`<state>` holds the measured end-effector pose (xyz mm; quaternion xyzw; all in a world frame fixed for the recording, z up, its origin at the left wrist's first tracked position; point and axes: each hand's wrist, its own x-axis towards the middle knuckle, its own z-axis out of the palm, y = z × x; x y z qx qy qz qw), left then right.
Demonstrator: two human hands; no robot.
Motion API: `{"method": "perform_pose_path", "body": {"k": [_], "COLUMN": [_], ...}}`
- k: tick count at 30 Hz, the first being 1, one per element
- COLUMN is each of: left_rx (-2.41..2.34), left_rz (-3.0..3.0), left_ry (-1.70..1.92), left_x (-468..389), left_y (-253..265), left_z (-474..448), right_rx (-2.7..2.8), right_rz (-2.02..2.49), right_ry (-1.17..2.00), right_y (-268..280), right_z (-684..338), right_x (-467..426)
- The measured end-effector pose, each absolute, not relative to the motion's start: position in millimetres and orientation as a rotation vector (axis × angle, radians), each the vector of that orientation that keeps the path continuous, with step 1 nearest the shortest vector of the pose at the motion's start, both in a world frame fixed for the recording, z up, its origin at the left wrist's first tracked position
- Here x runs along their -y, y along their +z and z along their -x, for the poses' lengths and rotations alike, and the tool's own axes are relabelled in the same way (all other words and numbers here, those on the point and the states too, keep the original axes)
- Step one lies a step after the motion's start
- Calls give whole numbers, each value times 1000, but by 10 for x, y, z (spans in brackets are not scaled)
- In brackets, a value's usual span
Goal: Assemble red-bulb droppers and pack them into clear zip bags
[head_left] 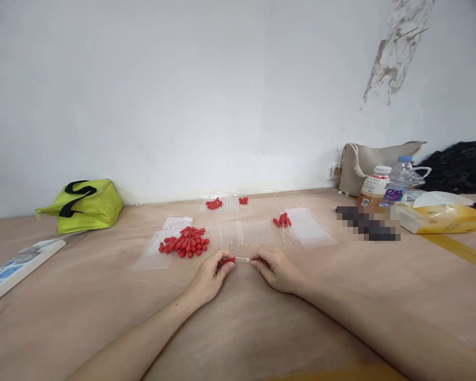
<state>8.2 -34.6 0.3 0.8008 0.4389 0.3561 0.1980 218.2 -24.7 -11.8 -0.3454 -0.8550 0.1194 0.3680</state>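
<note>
Two bottles beyond the right hand

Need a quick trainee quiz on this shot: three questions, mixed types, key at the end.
1. Which item does the left hand pinch?
2. True or false: in the picture, the large pile of red bulbs lies to the left of the row of clear tubes.
3. Fill in the two missing words: the right hand holds one end of a ____ ____.

Key
1. A red bulb.
2. True.
3. clear tube
</note>
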Motion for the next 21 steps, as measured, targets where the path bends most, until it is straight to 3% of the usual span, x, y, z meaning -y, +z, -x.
{"method": "perform_pose_path", "body": {"k": [9,21], "left_rx": [-1125,-1164], "left_rz": [-2340,-2542], "left_ry": [940,782], "left_x": [374,436], "left_y": [-1,35], "left_z": [-62,-103], "right_rx": [2297,2401], "right_rz": [818,931], "right_ry": [372,-47], "right_y": [-110,-72], "right_z": [-2220,-2186], "right_x": [203,300]}}
